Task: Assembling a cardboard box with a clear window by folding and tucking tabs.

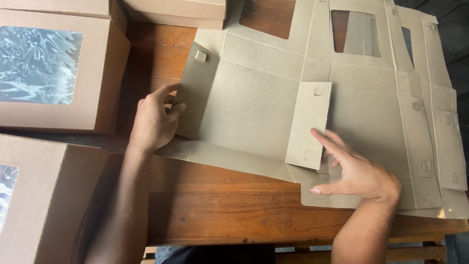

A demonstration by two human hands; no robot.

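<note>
A flat, unfolded cardboard box blank (254, 107) lies on the wooden table (220, 205). My left hand (154, 120) grips its left side flap (195, 90), which is lifted upright. My right hand (354, 168) has its fingers spread on the right side flap (309, 124), which is folded up too; the thumb rests on the blank's near edge. More flat blanks with cut-out windows (354, 32) lie under and beyond it, to the right.
Two assembled brown boxes with clear film windows stand at the left, one at the back (53, 68) and one near me (44, 195). Another cardboard box (176, 12) sits at the top. The table's front edge (273, 239) runs close to my body.
</note>
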